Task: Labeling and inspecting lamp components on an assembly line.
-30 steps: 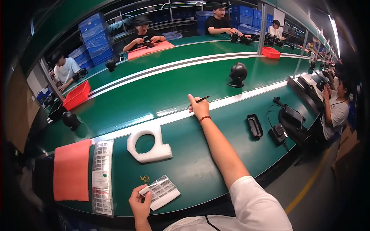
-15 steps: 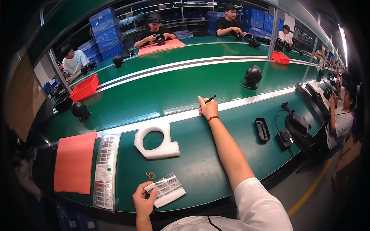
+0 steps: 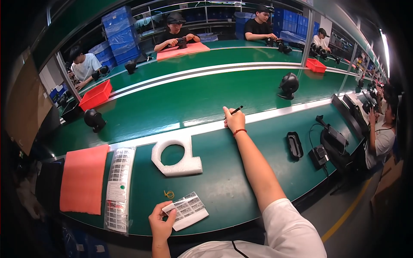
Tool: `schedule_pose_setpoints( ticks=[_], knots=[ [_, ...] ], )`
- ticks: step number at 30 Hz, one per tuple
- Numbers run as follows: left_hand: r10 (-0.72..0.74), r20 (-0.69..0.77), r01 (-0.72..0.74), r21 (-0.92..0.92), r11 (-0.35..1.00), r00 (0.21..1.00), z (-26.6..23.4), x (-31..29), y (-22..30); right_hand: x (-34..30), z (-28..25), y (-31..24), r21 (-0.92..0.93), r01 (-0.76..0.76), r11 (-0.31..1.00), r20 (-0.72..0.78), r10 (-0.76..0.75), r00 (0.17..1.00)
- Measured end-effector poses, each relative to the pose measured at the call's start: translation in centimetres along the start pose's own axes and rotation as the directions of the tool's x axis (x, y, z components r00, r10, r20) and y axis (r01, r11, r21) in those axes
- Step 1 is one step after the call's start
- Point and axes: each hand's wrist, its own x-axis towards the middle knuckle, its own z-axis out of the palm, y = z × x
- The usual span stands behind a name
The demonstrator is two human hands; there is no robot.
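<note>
My left hand (image 3: pixel 161 221) pinches a sheet of printed labels (image 3: pixel 189 210) by its left edge, low over the near side of the green bench. Between the fingers of my right hand (image 3: pixel 233 120) is a slim black pen (image 3: pixel 236 110), its end pointing up and to the right. That arm reaches out to the white strip along the belt. A ring-shaped white foam piece (image 3: pixel 195 165) lies between my hands, left of the right forearm. Just above the label sheet rests a small yellow loop of cord (image 3: pixel 168 194).
Left on the bench are an orange foam sheet (image 3: pixel 84 180) and a bagged label strip (image 3: pixel 119 185). Rightward lie a black tray (image 3: pixel 294 145) and a power adapter (image 3: pixel 318 155). Black round-headed devices (image 3: pixel 290 84) (image 3: pixel 94 120) ride the green belt. Across it, people work near red bins (image 3: pixel 97 95).
The black devices on the belt have shifted slightly to the right. Both my hands keep their holds on the pen and label sheet, nearly in place.
</note>
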Motion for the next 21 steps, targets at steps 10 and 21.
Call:
schedule_pose_setpoints(
  ticks=[10,21],
  knots=[
    [0.005,0.0,-0.005,0.016,1.0,1.0,-0.19,0.0,-0.12,-0.21,0.12,-0.32,0.031,-0.007,0.999,0.005,0.007,1.0],
    [-0.002,0.0,0.002,0.01,1.0,1.0,-0.16,0.01,-0.07,0.1,0.25,0.13,-0.014,0.011,1.0,-0.012,-0.011,1.0]
  ],
)
